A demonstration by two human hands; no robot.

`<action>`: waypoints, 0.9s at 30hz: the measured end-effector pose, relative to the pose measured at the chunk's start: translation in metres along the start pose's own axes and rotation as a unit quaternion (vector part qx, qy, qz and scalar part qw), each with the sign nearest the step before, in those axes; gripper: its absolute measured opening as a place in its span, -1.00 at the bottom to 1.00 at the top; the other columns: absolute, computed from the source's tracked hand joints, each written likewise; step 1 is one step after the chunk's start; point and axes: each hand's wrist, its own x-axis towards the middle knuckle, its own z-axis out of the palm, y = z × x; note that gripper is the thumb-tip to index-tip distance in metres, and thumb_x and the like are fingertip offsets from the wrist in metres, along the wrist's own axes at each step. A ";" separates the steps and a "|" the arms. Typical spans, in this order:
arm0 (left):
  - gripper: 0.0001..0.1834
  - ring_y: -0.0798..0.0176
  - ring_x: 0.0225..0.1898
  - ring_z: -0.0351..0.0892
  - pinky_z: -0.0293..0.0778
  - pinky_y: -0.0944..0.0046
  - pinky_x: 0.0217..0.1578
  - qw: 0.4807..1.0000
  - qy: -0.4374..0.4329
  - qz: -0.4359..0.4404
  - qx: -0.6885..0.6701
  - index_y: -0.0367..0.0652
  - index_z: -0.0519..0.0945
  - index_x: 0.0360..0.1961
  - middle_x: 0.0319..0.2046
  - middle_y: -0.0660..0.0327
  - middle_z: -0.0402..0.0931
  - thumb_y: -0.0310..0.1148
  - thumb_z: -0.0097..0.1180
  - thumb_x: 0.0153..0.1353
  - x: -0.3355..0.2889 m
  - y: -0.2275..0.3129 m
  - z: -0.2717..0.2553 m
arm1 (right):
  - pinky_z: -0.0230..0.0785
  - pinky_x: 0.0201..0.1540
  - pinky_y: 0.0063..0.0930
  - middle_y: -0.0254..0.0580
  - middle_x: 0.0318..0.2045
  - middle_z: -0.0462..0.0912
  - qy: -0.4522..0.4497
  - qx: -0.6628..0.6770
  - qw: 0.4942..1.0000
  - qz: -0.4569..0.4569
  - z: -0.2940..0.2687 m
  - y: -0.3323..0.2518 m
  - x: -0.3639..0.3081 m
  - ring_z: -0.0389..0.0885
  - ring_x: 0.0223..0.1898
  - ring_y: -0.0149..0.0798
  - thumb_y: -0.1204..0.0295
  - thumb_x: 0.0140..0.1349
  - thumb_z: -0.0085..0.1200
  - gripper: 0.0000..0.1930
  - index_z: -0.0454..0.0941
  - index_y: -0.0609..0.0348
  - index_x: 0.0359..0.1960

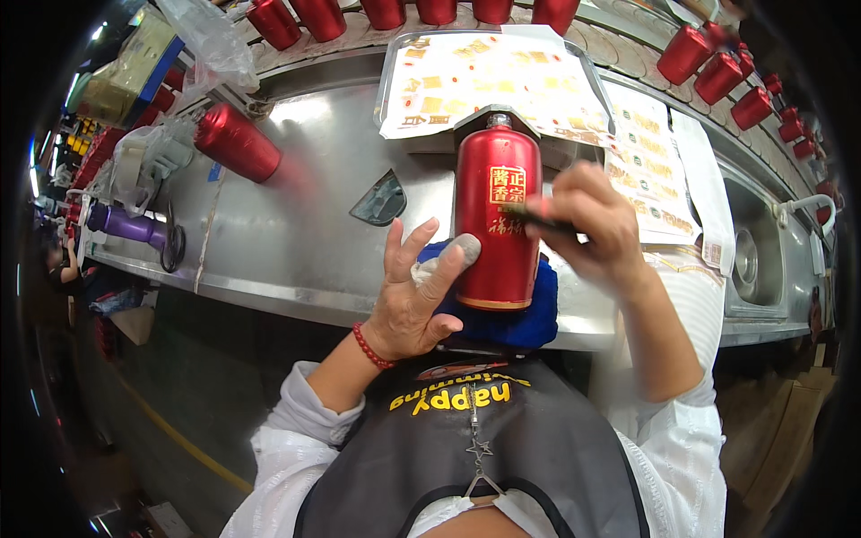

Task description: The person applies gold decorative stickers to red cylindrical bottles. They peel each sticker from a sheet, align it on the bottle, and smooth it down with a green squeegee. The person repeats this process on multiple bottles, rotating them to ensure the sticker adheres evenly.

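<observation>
A red bottle (495,264) with a gold label panel and a clear-looking neck lies in front of me, its base toward me on a folded blue cloth (541,325). Its neck end rests at a dark angular support (525,125). My left hand (405,300) is open at the bottle's left side, fingers spread; one finger wears a grey fingertip cover that meets the bottle's edge. Over the bottle's right side, my right hand (599,220) grips a slim black tool (552,224), its tip at the lettering. Motion blurs that hand, and the tool's exact kind is unclear.
A tray (384,99) carrying printed sticker sheets (484,76) stands behind the bottle. More sheets lie right, before a sink (762,251). A dark flat piece (381,199) and another red bottle (238,143) lie left. Red bottles (318,18) line a conveyor (359,38) at the back.
</observation>
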 end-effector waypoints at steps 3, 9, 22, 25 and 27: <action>-0.31 0.06 0.42 0.22 -0.25 -0.19 0.50 0.996 -0.057 0.066 -0.014 0.03 0.55 0.27 0.10 0.34 0.61 0.25 -0.32 0.46 0.037 -0.001 -0.014 | 0.33 -0.32 -0.42 -0.22 -0.46 0.55 -0.014 0.072 0.990 0.123 -0.013 -0.020 -0.029 0.53 -0.41 -0.26 0.48 0.06 0.41 -0.78 0.70 0.18 -0.25; -0.32 0.18 0.27 0.35 -0.33 -0.11 0.52 0.981 -0.110 0.154 0.029 0.14 0.62 0.20 -0.03 0.31 0.66 0.29 -0.38 0.45 0.121 -0.041 -0.014 | 0.32 -0.44 -0.50 -0.21 -0.49 0.56 0.069 0.074 0.973 0.207 -0.015 -0.020 -0.049 0.50 -0.47 -0.35 0.51 0.13 0.37 -0.85 0.67 0.27 -0.30; -0.36 -0.01 0.38 0.22 -0.32 -0.25 0.49 0.999 -0.018 0.038 -0.007 -0.17 0.50 0.28 0.16 0.10 0.53 0.05 0.12 0.34 0.000 0.006 -0.005 | 0.31 -0.42 -0.37 -0.18 -0.53 0.49 0.001 0.040 0.985 0.167 -0.009 -0.013 0.006 0.50 -0.49 -0.18 0.48 0.11 0.35 -0.83 0.64 0.22 -0.31; 0.01 -0.14 0.37 0.20 -0.24 -0.34 0.43 0.993 0.036 -0.109 0.019 -0.41 0.12 0.45 0.20 -0.13 0.46 -0.02 0.32 0.18 -0.006 0.017 0.004 | 0.31 -0.22 -0.29 -0.27 -0.46 0.48 0.031 -0.121 0.992 0.010 0.006 -0.011 0.017 0.49 -0.38 -0.17 0.48 0.05 0.36 -0.77 0.64 0.12 -0.24; 0.01 -0.14 0.36 0.23 -0.24 -0.35 0.42 0.990 0.022 -0.136 0.031 -0.44 0.13 0.44 0.22 -0.14 0.44 -0.03 0.32 0.17 -0.014 0.018 0.008 | 0.29 -0.19 -0.29 -0.28 -0.44 0.47 -0.005 -0.076 0.996 -0.051 0.012 -0.025 0.011 0.48 -0.37 -0.17 0.49 0.00 0.38 -0.73 0.65 0.09 -0.22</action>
